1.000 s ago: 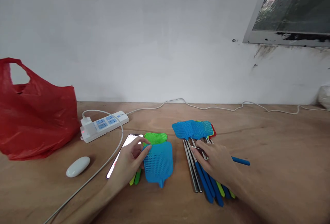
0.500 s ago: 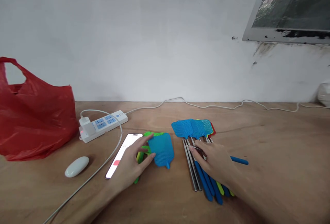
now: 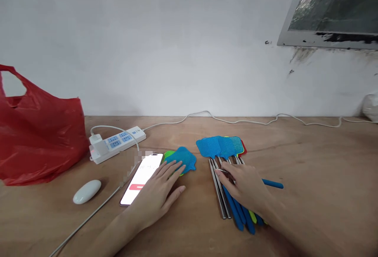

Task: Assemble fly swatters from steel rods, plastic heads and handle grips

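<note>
My left hand (image 3: 158, 188) is open, its fingers spread and resting on a loose blue fly swatter head (image 3: 183, 158). A green swatter head (image 3: 169, 153) shows partly beneath the blue one. In my right hand (image 3: 243, 182) is a fly swatter handle (image 3: 273, 184), its blue grip sticking out to the right and its metal tip to the left. That hand is over a row of fly swatters with blue heads (image 3: 210, 146), metal rods and blue or yellow-green grips (image 3: 236, 211). Two bare metal rods (image 3: 219, 194) lie at the row's left side.
A lit phone (image 3: 138, 182) lies partly under my left hand. To its left are a white mouse (image 3: 87, 192), a power strip (image 3: 118, 142) with a plug and cable, and a red plastic bag (image 3: 44, 138). A thin white cable (image 3: 245, 121) runs along the wall.
My left hand has flattened, its fingers now together over the blue swatter head, which has turned and shifted up and left. The right hand stays on the handle, nearly still.
</note>
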`<action>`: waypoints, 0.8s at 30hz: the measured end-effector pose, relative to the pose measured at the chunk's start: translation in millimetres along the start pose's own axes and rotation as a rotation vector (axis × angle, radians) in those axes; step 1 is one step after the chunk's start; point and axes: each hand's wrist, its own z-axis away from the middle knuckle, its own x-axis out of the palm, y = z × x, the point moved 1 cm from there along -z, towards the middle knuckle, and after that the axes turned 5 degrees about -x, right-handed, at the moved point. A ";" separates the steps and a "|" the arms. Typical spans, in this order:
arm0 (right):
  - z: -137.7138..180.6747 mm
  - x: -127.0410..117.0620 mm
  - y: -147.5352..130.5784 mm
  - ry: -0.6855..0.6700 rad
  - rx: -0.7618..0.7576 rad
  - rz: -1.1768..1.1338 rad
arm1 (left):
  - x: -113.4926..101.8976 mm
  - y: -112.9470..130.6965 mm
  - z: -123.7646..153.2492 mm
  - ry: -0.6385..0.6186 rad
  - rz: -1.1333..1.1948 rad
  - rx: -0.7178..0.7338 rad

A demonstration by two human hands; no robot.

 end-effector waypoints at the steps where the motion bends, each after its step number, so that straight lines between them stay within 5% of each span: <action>1: 0.3 0.5 0.1 -0.002 -0.004 -0.006 | 0.6 0.8 0.2 -0.025 -0.002 0.006; 11: 1.3 4.6 0.2 0.013 -0.047 -0.012 | -6.2 6.2 -1.3 -0.138 0.013 -0.048; 24: 1.4 6.8 -1.4 0.012 -0.082 -0.002 | 2.4 -0.9 0.2 -0.002 -0.098 -0.029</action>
